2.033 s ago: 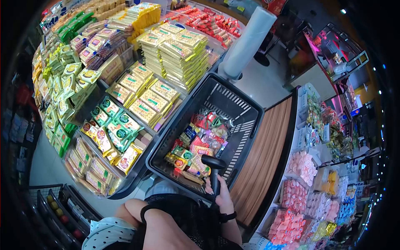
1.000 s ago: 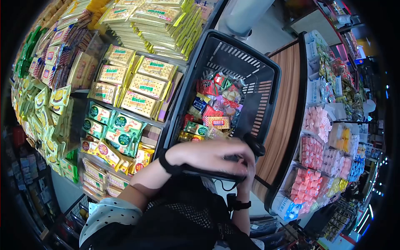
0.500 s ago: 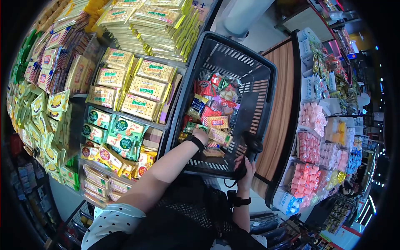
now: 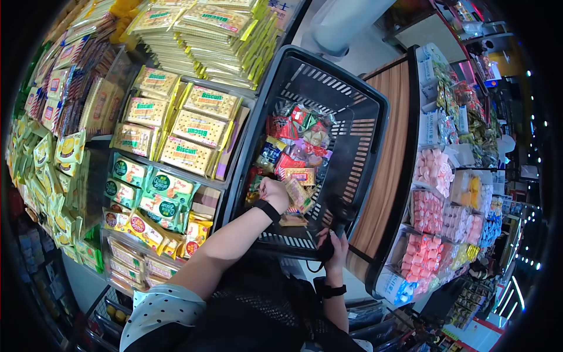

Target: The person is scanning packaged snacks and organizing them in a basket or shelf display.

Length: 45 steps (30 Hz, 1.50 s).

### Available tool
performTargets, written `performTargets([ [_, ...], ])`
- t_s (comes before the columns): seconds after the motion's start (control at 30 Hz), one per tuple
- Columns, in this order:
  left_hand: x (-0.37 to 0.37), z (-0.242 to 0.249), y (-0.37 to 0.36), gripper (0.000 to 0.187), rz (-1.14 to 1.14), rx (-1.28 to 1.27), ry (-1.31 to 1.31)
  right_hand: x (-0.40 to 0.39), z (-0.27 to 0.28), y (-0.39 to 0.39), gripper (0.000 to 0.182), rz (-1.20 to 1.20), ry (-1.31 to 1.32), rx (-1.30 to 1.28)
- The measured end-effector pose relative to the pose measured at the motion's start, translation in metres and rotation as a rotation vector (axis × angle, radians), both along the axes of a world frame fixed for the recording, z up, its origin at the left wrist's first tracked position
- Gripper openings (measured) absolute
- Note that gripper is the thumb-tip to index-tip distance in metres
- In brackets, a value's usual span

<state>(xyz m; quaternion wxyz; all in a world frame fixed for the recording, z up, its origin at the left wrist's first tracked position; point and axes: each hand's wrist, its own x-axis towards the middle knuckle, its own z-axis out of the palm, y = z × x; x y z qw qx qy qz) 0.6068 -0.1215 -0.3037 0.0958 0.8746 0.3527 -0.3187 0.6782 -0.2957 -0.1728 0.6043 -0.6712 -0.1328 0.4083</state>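
A black slotted basket (image 4: 384, 117) holds small wrapped snacks in red, blue and pink packets (image 4: 284, 127). Inside it, toward the left wall, my left hand (image 4: 274, 193) has its fingers curled down among the packets; what they hold, if anything, is hidden. A biscuit packet (image 4: 298, 195) lies right beside this hand. At the basket's near right corner my right hand (image 4: 334, 247) is closed around a black object with a rounded top (image 4: 339, 211), partly hidden by the hand. A thin dark cord loops below it.
Stacked biscuit packs (image 4: 199, 126) and green packs (image 4: 167, 193) fill bins left of the basket. A wood-topped counter (image 4: 384, 170) is on the right, with bins of pink sweets (image 4: 422, 258) beyond. A pale column (image 4: 346, 29) stands behind the basket.
My left hand has shifted slightly left and lost its view of the green packet near its fingers. My right hand and the black object have moved left and a little down.
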Motion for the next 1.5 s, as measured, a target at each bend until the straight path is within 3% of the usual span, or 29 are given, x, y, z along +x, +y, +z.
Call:
performTargets([
  [0.1, -0.012, 0.011, 0.012, 0.015, 0.061, -0.12, -0.085, -0.007, 0.003, -0.001, 0.026, 0.014, 0.001, -0.034],
  [0.17, -0.018, 0.024, 0.023, 0.014, 0.124, -0.216, -0.394, -0.006, 0.002, -0.001, 0.027, 0.046, 0.023, -0.033],
  [0.2, -0.023, 0.061, 0.04, 0.07, 0.0, -0.347, -0.324, -0.006, 0.004, 0.001, 0.029, 0.056, 0.005, -0.015],
  [0.23, -0.025, 0.075, 0.049, 0.07, -0.006, -0.343, -0.326, -0.004, 0.005, 0.001, 0.029, 0.051, 0.002, -0.01],
  [0.33, -0.031, 0.104, 0.068, 0.059, 0.027, -0.586, -0.676, -0.003, 0.008, 0.001, 0.031, 0.071, 0.03, 0.005],
  [0.5, -0.026, 0.143, 0.07, 0.051, 0.09, -0.636, -0.821, 0.006, 0.017, 0.006, 0.027, 0.116, 0.108, 0.071],
  [0.7, -0.043, 0.177, 0.039, 0.042, 0.226, -0.403, -1.139, 0.025, 0.029, 0.005, 0.029, 0.333, 0.356, 0.089],
  [1.03, -0.064, 0.194, -0.008, 0.038, 0.255, -0.108, -1.097, 0.056, 0.009, 0.007, 0.043, 0.676, 0.635, 0.071],
  [1.17, -0.087, 0.204, -0.023, 0.036, 0.455, -0.023, -1.106, 0.047, 0.023, 0.016, 0.04, 0.623, 0.69, 0.019],
  [1.3, -0.129, 0.222, -0.037, 0.032, 0.611, 0.31, -1.087, 0.049, 0.012, 0.017, 0.039, 0.694, 0.789, 0.025],
  [1.37, -0.16, 0.232, -0.041, 0.032, 0.692, 0.305, -1.145, 0.051, 0.007, 0.016, 0.04, 0.703, 0.836, 0.041],
  [1.5, -0.21, 0.254, -0.064, 0.031, 0.888, 0.575, -1.108, 0.05, 0.005, 0.019, 0.04, 0.767, 0.822, 0.05],
])
